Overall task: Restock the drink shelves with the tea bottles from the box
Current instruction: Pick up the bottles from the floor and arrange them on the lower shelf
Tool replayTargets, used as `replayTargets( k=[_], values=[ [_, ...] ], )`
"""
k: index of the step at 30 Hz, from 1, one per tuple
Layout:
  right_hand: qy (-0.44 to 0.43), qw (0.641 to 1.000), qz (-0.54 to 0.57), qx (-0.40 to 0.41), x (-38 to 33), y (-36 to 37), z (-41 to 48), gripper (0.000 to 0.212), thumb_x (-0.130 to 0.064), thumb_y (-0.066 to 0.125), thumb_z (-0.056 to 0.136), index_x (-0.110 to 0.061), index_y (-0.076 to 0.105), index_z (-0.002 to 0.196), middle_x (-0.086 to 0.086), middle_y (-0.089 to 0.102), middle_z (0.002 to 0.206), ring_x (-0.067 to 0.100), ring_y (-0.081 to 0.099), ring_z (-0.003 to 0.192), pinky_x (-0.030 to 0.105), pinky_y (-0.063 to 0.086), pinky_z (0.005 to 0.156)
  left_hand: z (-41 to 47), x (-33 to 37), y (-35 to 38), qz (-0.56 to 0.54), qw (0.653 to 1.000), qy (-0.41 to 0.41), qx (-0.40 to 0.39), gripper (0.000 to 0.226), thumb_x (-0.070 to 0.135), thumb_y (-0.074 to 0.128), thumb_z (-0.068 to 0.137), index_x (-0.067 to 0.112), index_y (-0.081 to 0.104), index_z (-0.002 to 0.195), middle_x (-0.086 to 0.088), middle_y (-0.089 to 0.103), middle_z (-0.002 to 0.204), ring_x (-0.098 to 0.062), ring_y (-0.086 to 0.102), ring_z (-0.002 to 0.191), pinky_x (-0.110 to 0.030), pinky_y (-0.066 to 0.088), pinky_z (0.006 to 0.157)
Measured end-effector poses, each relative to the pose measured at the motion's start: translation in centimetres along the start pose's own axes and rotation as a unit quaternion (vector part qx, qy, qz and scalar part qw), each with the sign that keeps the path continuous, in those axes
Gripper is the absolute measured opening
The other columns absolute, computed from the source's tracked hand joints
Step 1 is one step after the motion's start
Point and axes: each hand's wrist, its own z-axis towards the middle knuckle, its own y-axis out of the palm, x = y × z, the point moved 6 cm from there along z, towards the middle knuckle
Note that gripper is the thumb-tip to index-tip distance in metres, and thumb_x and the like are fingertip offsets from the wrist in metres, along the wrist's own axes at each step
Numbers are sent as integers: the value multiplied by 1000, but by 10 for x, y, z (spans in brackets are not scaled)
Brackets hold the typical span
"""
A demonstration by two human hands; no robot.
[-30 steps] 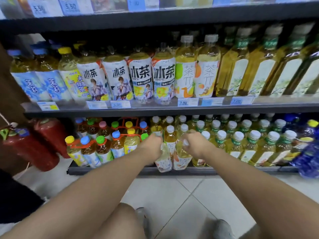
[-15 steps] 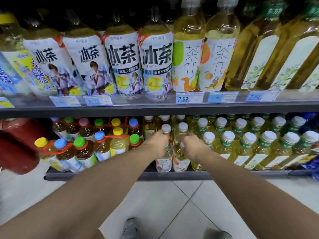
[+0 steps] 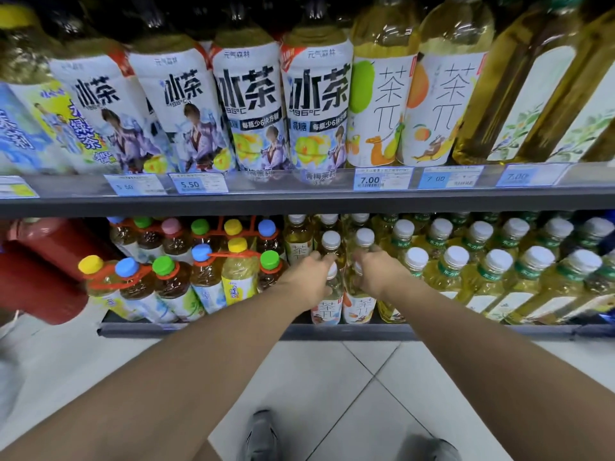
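Note:
Two small tea bottles with white caps stand side by side at the front of the bottom shelf (image 3: pixel 199 329). My left hand (image 3: pixel 307 274) grips the neck of the left tea bottle (image 3: pixel 327 307). My right hand (image 3: pixel 377 274) grips the neck of the right tea bottle (image 3: pixel 359 307). Both bottles hold pale yellow tea and carry white labels with orange fruit. Behind them stand more white-capped bottles of the same tea (image 3: pixel 331 242). The box is out of view.
Green-banded tea bottles (image 3: pixel 492 274) fill the shelf to the right. Multi-coloured-cap bottle packs (image 3: pixel 203 277) sit to the left, with red fire extinguishers (image 3: pixel 43 277) beyond. Large bottles (image 3: pixel 316 104) line the upper shelf (image 3: pixel 299 204) close overhead. My shoes (image 3: pixel 263 434) stand on tiled floor.
The camera has moved closer to the shelves and lower. Both hands have pushed the two bottles a little further onto the bottom shelf and stood them upright.

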Motion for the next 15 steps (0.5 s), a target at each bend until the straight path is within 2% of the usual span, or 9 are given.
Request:
replayTargets(
  k=[4,6,10,15],
  values=[
    [25,997,-64,26,-6,-9,-8,41,-11,58,89,-21,49,128,15,43,140,34,63,95,41,55,73,-10,-13,-6,30,999,1,30,61,11,58,89,23,35,144,-9,47,142,-33,48,125,-45,49,97],
    [35,992,-105,56,-12,-16,-11,42,-11,58,87,-19,51,128,15,41,139,34,59,101,40,50,71,-15,-20,-13,73,996,-3,50,59,8,56,88,20,40,143,-9,48,139,-31,42,127,-43,45,100],
    [-36,979,-149,132,-42,-25,-14,36,-24,52,91,-13,56,126,14,49,124,34,48,114,43,45,89,-22,-40,-21,187,978,-26,86,59,7,57,84,18,46,141,-9,49,136,-31,38,127,-42,37,104],
    [-67,988,-98,96,-68,-7,-13,41,-41,40,100,-16,52,130,11,54,126,31,51,116,42,41,94,-27,-70,-11,231,971,-40,46,65,15,63,80,20,46,143,-8,37,145,-32,32,136,-49,23,117]
  ],
)
